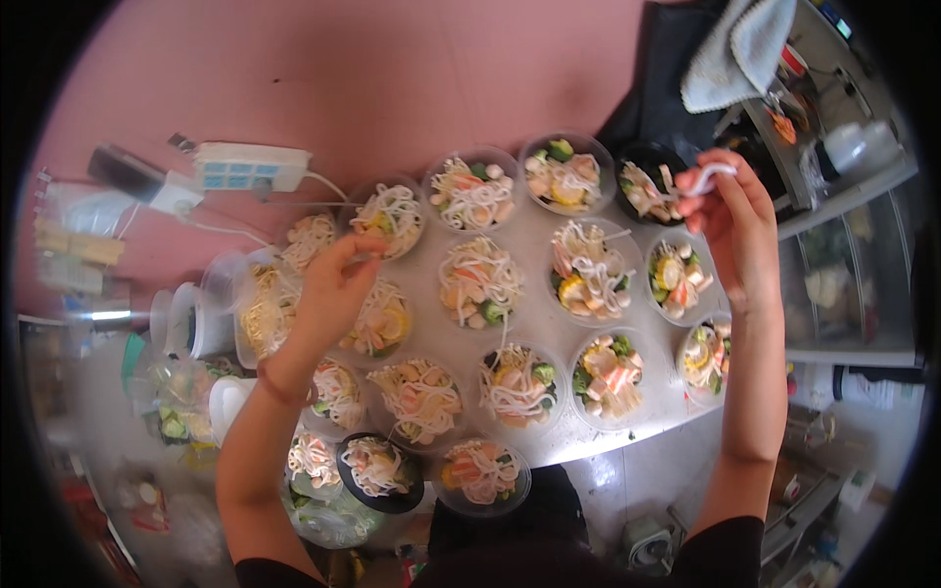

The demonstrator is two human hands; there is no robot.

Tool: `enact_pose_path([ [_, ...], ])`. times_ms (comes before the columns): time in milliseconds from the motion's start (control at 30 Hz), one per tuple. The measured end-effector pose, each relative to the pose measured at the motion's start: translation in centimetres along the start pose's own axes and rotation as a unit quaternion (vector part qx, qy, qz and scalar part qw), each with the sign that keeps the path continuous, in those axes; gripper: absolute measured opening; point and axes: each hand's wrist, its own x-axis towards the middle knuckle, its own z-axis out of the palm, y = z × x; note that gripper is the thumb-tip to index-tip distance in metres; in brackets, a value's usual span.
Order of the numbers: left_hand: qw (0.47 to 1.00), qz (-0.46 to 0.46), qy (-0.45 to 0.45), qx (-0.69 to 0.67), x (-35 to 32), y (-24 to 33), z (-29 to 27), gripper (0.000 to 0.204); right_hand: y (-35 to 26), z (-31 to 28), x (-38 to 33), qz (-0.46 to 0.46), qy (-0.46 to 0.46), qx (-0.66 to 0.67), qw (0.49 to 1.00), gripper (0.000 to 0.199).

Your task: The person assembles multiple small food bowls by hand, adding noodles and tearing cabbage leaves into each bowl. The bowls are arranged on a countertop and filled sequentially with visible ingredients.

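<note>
The right hand (737, 220) pinches a few white noodle strands (714, 174) between thumb and fingertips, lifted above the black round bowl (647, 186) at the table's far right, seemingly to portion them; the left hand (331, 289), fingers curled together, hovers over a clear round plastic bowl of noodles and vegetables (390, 218), though whether it grips anything I cannot tell. Many similar filled bowls crowd the shiny metal tabletop (534, 240), set close so each is within reach.

We see a pink wall (392, 69) behind a pale grey bench (534, 323). Clear bowls (480, 279) hold white noodles (470, 191) with orange, yellow and green bits. One black bowl (392, 495) sits near us. A white power strip (250, 167) and a light blue cloth (745, 49) lie beyond.
</note>
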Motion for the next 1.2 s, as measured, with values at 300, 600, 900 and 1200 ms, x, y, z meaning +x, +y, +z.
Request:
enact_pose_path([
  [300,0.944,0.233,-0.181,0.147,0.4,5.6,13.7,0.038,1.6,-2.0,-0.2,0.002,0.031,0.048,0.998,0.021],
  [600,0.826,0.412,-0.181,0.34,6.9,3.0,26.6,0.036,1.9,-4.3,-1.9,0.028,0.05,0.054,0.997,0.021],
  [900,0.977,0.185,-0.088,0.054,8.1,2.6,24.3,0.014,3.3,-1.0,6.0,0.061,-0.022,0.034,0.997,0.02],
  [1200,0.981,-0.066,-0.144,-0.115,5.6,1.1,21.3,0.023,14.3,-2.6,10.0,0.024,-0.101,-0.288,0.952,0.049],
])
